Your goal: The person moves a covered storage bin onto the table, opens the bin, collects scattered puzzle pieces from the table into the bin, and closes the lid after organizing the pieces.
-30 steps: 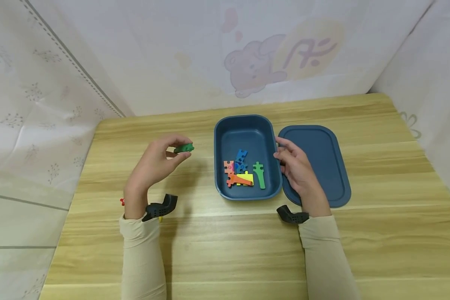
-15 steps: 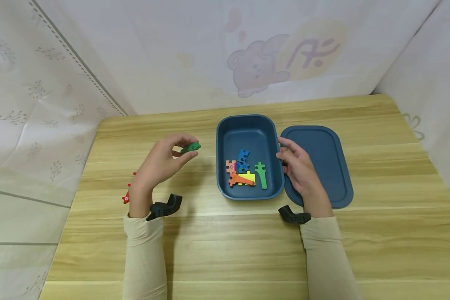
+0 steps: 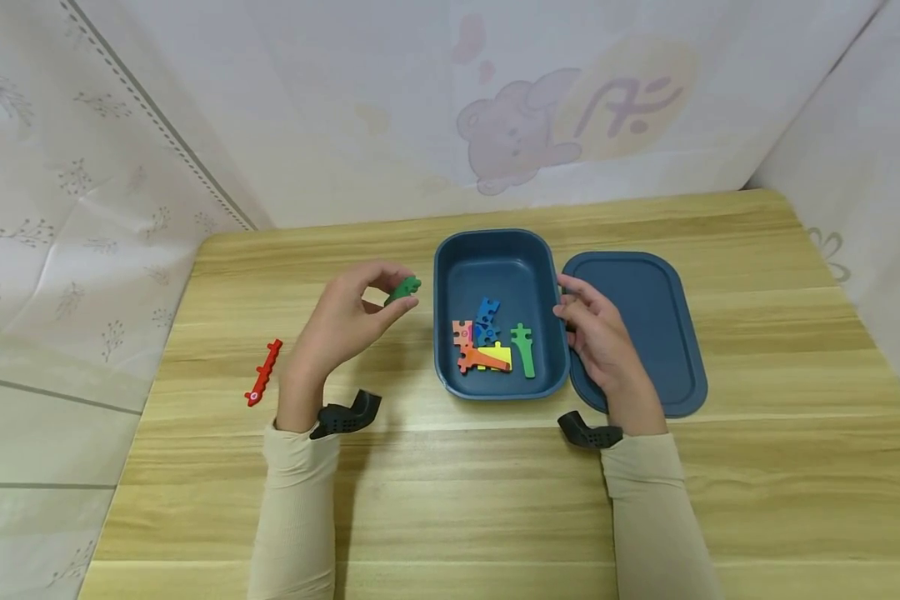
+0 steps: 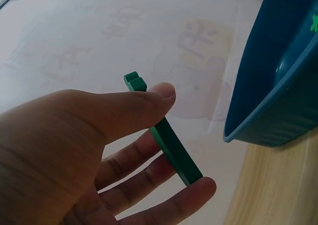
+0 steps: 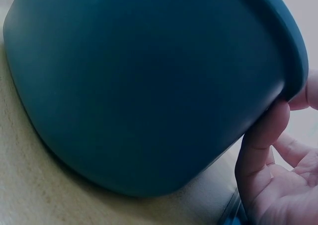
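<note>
My left hand point(image 3: 348, 321) is raised above the table, left of a dark blue box point(image 3: 442, 379). Between its thumb and fingers it pinches a green puzzle piece point(image 3: 405, 288); the left wrist view shows this as a slim bar point(image 4: 174, 150) with a knobbed end. On the box's right side, my right hand point(image 3: 598, 333) holds the rim with thumb and fingers. Several puzzle pieces lie inside the box: blue point(image 3: 487, 312), pink-orange point(image 3: 461, 333), orange point(image 3: 483, 358), yellow point(image 3: 501, 354) and light green point(image 3: 523, 350).
The dark blue lid point(image 3: 645, 325) lies flat right of the box, partly under my right hand. A red piece point(image 3: 264, 372) with knobs rests on the wooden table point(image 3: 457, 500), left of my left wrist. A patterned cloth point(image 3: 345, 125) hangs behind the table.
My left hand has moved right, towards the box, with the green puzzle piece, which is now tilted more upright. The red piece has come into full view. My right hand stays at the rim.
</note>
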Tool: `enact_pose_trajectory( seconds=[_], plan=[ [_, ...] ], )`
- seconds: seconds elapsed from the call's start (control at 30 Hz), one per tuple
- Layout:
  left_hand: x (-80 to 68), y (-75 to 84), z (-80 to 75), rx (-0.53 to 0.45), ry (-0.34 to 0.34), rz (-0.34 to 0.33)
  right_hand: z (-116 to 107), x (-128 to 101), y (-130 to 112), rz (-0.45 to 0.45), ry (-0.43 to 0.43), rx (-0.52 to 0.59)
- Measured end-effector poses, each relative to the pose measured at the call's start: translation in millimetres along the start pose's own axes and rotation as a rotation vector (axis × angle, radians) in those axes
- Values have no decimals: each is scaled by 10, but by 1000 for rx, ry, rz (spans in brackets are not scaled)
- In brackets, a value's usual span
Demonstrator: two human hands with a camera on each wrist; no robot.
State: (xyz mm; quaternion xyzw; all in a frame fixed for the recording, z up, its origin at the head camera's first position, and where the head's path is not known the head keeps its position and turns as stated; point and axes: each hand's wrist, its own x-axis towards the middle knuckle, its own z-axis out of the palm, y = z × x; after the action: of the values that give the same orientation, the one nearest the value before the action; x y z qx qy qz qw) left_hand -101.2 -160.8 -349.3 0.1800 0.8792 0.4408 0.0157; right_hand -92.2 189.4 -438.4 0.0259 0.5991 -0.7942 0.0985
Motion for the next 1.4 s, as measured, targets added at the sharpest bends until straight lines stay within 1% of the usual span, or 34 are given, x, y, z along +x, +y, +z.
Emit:
enact_pose_trajectory(
  seconds=[0.23,0.6,0.73,0.97,1.13,1.4],
  plan=[
    [7,4,62,7,-1,12,5,7,8,5,-1,3],
    [65,56,165,-29,-32,76,-1,0,-7,2,3,3],
    [84,52,212,-39,-39,95,-3,-7,-17,4,5,8],
    [113,66,294,-26,-49,126,5,-12,-22,5,2,7],
    [140,81,365,-8,-73,147,1,-14,-22,0,4,18],
    [128,88,395,19,-77,158,5,-10,-14,1,2,10]
  ],
)
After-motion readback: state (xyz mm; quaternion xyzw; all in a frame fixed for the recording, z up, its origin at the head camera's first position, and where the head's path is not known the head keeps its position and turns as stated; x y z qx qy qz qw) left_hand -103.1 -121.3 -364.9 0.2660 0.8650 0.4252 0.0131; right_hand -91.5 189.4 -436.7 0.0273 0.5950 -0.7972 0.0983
